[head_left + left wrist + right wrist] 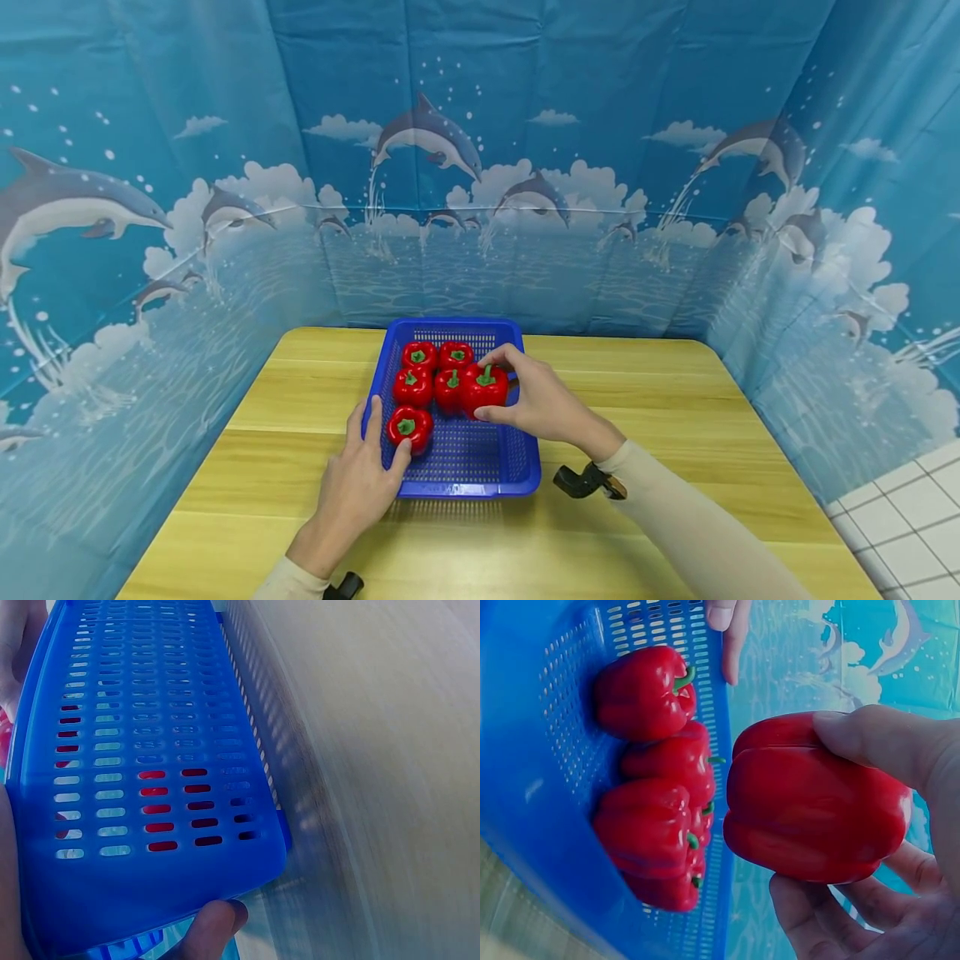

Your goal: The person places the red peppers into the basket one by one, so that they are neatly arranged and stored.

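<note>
A red bell pepper (482, 395) with a green stem is held by my right hand (542, 398) above the right part of a blue plastic basket (480, 490). In the right wrist view the thumb lies on one side of this pepper (810, 802) and the fingers on the other. Several more red bell peppers (412, 387) stand in the basket, stems up, towards its left and back. My left hand (362, 477) holds the basket's front left corner, the thumb by the nearest pepper (409, 427). A fingertip (214, 922) shows at the basket's edge in the left wrist view.
The basket stands on a light wooden table (645, 400) towards its back edge. A blue curtain (465, 275) with printed dolphins hangs behind and on both sides. White tiles (900, 508) show at the lower right. Dark straps or mounts (588, 482) are on both wrists.
</note>
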Motion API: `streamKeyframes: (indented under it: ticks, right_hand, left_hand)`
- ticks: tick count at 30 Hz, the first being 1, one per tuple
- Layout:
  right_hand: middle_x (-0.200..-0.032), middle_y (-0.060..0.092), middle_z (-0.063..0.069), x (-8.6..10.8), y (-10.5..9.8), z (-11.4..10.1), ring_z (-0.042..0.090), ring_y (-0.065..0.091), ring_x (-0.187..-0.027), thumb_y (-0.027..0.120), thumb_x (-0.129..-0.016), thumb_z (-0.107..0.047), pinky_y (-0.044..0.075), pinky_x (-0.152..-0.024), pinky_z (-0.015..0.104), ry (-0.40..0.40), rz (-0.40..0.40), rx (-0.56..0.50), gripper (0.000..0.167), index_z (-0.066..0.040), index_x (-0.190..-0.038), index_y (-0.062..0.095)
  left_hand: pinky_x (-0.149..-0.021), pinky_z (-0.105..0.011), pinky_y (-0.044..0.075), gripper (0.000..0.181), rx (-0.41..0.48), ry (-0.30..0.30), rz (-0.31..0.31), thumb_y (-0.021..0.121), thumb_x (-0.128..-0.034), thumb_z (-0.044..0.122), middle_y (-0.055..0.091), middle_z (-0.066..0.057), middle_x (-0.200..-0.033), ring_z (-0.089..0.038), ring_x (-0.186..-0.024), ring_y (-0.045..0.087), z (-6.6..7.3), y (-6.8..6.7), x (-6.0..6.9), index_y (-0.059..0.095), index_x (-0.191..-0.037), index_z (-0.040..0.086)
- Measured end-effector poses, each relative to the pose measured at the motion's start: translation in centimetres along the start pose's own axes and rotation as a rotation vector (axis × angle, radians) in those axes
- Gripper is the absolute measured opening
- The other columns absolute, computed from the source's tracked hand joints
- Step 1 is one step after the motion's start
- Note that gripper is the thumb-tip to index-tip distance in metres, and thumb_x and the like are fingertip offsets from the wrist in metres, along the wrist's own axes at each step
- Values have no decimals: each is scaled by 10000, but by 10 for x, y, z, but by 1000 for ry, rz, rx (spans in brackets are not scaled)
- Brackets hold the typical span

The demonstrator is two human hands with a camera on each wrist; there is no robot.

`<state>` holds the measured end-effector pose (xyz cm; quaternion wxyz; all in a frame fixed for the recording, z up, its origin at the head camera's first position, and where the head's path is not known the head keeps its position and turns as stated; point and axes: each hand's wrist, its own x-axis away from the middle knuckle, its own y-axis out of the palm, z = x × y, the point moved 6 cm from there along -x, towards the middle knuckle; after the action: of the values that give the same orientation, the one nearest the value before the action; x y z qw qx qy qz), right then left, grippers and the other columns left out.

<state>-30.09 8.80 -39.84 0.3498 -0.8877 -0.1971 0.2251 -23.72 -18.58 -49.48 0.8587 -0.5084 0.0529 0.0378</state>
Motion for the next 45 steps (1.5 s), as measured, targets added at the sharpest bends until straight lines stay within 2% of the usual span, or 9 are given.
streamKeyframes:
  ticks: [6, 13, 18, 22, 28, 32, 38, 42, 45]
  right_hand:
    - [-1487, 728, 68, -7, 5, -7, 276, 729, -1334, 983, -971, -318, 637, -1165, 565, -12, -21, 9, 653, -149, -1497, 635]
    - [-1519, 711, 102, -14, 14, -10, 307, 716, -1379, 981, -970, -306, 674, -1123, 532, -14, -51, 14, 656, -130, -1491, 624]
    - [-1520, 703, 90, -19, 18, -13, 302, 695, -1404, 982, -969, -291, 636, -1178, 535, -15, -74, 31, 646, -127, -1480, 623]
    - [-1511, 701, 83, -24, 22, -12, 294, 694, -1392, 978, -976, -285, 639, -1154, 519, -16, -89, 48, 629, -126, -1468, 621]
    - [-1493, 706, 88, -33, 28, -8, 294, 700, -1388, 987, -967, -276, 645, -1130, 487, -39, -106, 79, 640, -112, -1457, 610]
    - [-1521, 710, 103, -38, 31, -8, 319, 683, -1454, 997, -954, -268, 620, -1205, 518, -55, -122, 96, 674, -97, -1475, 604]
    - [-1599, 682, 145, -44, 38, -7, 337, 668, -1497, 996, -947, -239, 582, -1268, 533, -42, -172, 103, 776, -44, -1575, 583]
    - [-1566, 679, 157, -46, 44, -4, 316, 684, -1426, 998, -944, -246, 620, -1214, 508, -22, -205, 144, 783, -28, -1587, 608]
    - [-1521, 691, 149, -48, 48, -2, 292, 693, -1353, 1012, -931, -259, 638, -1159, 492, -9, -225, 173, 760, -41, -1558, 642]
  left_hand:
    - [-546, -307, 478, 980, -1, 2, 0, 651, -1153, 515, 203, -279, -1922, -217, -613, 558, 0, -1, -1, 168, -1869, 51]
    - [-562, -309, 521, 977, -11, 6, 10, 658, -1150, 512, 212, -275, -1920, -235, -657, 611, 0, -2, -1, 190, -1863, 37]
    - [-539, -307, 519, 977, 3, 8, 6, 659, -1151, 506, 199, -269, -1924, -225, -606, 590, 0, -2, -1, 184, -1865, 37]
    - [-534, -306, 519, 978, 5, 8, 4, 658, -1153, 505, 191, -265, -1926, -218, -582, 572, 0, -2, -1, 179, -1865, 36]
    - [-643, -380, 606, 972, -25, 16, 17, 657, -1152, 514, 214, -275, -1917, -285, -709, 675, 0, -2, -1, 201, -1859, 28]
    - [-685, -426, 633, 967, -32, 18, 22, 656, -1153, 517, 224, -279, -1914, -314, -747, 699, 0, -2, -2, 212, -1857, 25]
    - [-620, -368, 587, 971, -14, 12, 11, 656, -1154, 516, 200, -272, -1922, -271, -679, 644, 0, -3, -2, 197, -1862, 36]
    - [-553, -322, 510, 973, 5, 9, 6, 656, -1155, 512, 188, -264, -1927, -232, -603, 568, -1, -3, -2, 185, -1866, 44]
    - [-554, -320, 488, 971, 5, 12, 9, 655, -1155, 513, 196, -261, -1925, -224, -599, 550, -1, -3, -2, 190, -1865, 42]
